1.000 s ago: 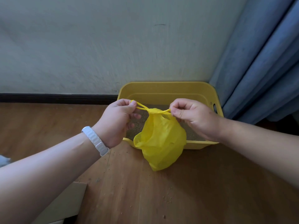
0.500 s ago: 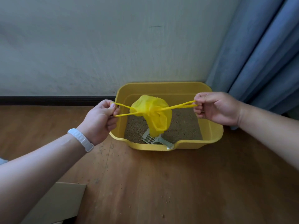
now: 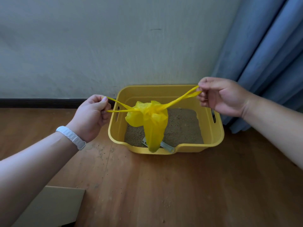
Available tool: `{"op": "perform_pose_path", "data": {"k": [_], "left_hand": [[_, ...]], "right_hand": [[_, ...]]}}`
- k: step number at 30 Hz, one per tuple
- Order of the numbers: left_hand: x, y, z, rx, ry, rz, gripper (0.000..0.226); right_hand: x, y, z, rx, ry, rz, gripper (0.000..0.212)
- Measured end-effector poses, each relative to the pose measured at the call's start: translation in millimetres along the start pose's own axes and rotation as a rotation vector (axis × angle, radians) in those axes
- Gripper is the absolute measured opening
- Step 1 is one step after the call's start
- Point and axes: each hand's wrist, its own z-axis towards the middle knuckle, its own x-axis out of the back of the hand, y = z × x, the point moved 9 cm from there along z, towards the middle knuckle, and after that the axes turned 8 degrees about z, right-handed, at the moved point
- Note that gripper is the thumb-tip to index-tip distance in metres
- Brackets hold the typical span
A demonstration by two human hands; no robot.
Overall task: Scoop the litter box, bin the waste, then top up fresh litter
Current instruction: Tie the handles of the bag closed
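Head view: you're holding the yellow bag (image 3: pixel 148 122) up over the litter box (image 3: pixel 211 140), your left hand (image 3: pixel 91 117) pinching one pair of handle strips, your right hand (image 3: pixel 219 95) pinching the other, fingers curled tight. Scoop (image 3: pixel 167 146) is lying on the litter beneath.

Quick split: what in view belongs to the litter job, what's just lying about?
Job: yellow bag, handles pinched by left hand and right hand; yellow litter box; litter; grey scoop inside it.
Lying about: cardboard sheet; blue curtain; grains scattered on the floor.
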Motion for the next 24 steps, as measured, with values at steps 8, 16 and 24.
{"op": "perform_pose_path", "data": {"k": [8, 16, 24], "left_hand": [[-55, 50, -21, -0.209, -0.107, 0.237, 0.013], [-107, 82, -37, -0.276, -0.184, 0.228, 0.004], [-116, 94, -45, -0.449, -0.077, 0.478, 0.010]], "right_hand": [[-65, -24, 0, 0.182, -0.103, -0.346, 0.011], [-119, -46, -6, 0.378, -0.123, -0.611, 0.006], [-121, -60, -5, 0.435, -0.080, -0.588, 0.006]]}}
